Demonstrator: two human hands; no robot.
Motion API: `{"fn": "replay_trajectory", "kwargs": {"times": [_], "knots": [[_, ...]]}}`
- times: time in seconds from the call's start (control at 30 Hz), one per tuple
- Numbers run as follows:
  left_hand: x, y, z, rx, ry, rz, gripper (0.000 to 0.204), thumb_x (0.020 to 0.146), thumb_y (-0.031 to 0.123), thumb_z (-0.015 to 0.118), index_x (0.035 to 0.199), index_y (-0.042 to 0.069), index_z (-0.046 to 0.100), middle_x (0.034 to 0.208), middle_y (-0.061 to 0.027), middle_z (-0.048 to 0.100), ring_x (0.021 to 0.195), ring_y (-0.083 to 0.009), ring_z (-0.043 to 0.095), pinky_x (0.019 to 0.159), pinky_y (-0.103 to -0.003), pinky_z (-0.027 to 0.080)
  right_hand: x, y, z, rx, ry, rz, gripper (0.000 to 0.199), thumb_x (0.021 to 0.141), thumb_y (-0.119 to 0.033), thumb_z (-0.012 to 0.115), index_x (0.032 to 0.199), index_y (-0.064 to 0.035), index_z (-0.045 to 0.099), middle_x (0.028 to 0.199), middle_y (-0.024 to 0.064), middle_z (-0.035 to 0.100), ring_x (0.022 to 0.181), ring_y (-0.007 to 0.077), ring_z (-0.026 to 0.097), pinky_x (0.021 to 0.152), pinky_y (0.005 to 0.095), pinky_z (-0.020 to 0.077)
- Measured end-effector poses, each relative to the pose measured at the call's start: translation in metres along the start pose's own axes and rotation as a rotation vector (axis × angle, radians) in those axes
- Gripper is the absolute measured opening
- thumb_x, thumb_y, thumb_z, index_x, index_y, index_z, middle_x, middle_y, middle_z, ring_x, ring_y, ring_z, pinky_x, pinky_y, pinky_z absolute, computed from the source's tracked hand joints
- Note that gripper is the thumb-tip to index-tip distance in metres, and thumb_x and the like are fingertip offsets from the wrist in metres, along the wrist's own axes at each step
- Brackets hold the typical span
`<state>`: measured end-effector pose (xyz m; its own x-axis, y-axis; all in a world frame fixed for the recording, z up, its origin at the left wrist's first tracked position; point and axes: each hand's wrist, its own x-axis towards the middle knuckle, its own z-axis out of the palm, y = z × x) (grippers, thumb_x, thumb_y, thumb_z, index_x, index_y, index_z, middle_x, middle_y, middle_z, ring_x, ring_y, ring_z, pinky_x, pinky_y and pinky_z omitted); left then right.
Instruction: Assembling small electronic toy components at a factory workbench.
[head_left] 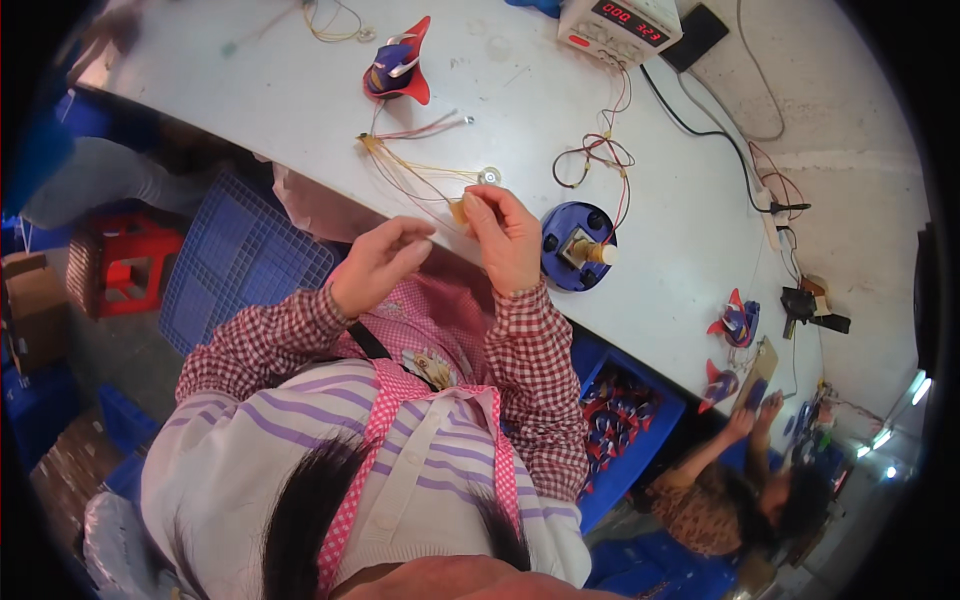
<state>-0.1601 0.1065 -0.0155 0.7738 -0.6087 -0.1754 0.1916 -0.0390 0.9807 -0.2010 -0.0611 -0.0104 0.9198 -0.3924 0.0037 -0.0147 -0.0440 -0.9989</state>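
Over the front edge of the table, my right hand pinches a small tan piece between thumb and fingertips. Thin wires run from that piece to a small brown part lying on the tabletop. Just beyond my right hand, a round silver disc is joined to the yellow wires. My left hand hovers lower and to the left, holding nothing, its thumb and loosely bent fingers apart. Farther back sits a red and purple plastic toy part, with wires trailing from it.
Close by my right hand stands a round blue fixture with a brass-coloured knob. Red and black leads link it to a power supply. A blue crate of toy parts is below the table; another person works at the right.
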Motion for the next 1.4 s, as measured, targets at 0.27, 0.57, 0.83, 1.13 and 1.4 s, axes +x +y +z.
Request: {"fn": "replay_trajectory", "kwargs": {"times": [0.27,0.57,0.83,1.13,1.4], "knots": [[0.032,-0.004,0.007,-0.285,-0.031,-0.200,0.011,0.091,0.014,0.051,0.082,0.007,0.050,0.063,-0.0005,0.049,0.047,-0.0065,0.041,0.042,-0.016,0.034,-0.014,-0.004,0.001,0.027,-0.047,0.082,0.007,0.087,-0.004,0.056,0.093,-0.0029,0.058,0.080,0.0006,0.054,0.065,0.0072,0.047,0.059,0.0176,0.0393],[0.036,-0.004,0.004,-0.229,-0.063,-0.132,0.014,0.087,0.014,0.053,0.075,0.008,0.049,0.054,0.0005,0.046,0.044,-0.0067,0.040,0.040,-0.017,0.032,-0.008,-0.003,-0.012,-0.369,-0.183,-0.328,0.011,0.080,0.003,0.059,0.090,-0.0020,0.058,0.080,0.0033,0.055,0.063,0.0121,0.048,0.055,0.0199,0.0388],[0.038,-0.004,0.006,-0.244,-0.059,-0.191,0.012,0.085,0.011,0.052,0.073,0.007,0.049,0.055,0.0003,0.047,0.043,-0.0054,0.039,0.039,-0.016,0.031,-0.010,0.008,-0.007,-0.439,-0.144,-0.499,0.020,0.071,0.008,0.059,0.090,-0.0016,0.059,0.080,0.0074,0.055,0.061,0.0181,0.050,0.055,0.0247,0.0412],[0.041,-0.001,0.010,-0.280,-0.062,-0.240,0.012,0.085,0.011,0.051,0.074,0.007,0.050,0.056,0.0002,0.047,0.043,-0.0051,0.038,0.038,-0.016,0.030,-0.013,0.020,-0.007,-0.410,-0.097,-0.514,0.021,0.072,0.008,0.058,0.090,-0.0016,0.058,0.081,0.0083,0.055,0.063,0.0198,0.051,0.056,0.0254,0.0421],[0.038,-0.007,0.007,-0.262,-0.067,-0.244,0.011,0.085,0.011,0.050,0.074,0.008,0.049,0.056,0.0006,0.046,0.044,-0.0049,0.038,0.037,-0.016,0.029,-0.018,0.018,-0.006,-0.387,-0.103,-0.500,0.021,0.072,0.009,0.058,0.090,-0.0018,0.057,0.081,0.0080,0.055,0.064,0.0201,0.051,0.056,0.0256,0.0421]]}}
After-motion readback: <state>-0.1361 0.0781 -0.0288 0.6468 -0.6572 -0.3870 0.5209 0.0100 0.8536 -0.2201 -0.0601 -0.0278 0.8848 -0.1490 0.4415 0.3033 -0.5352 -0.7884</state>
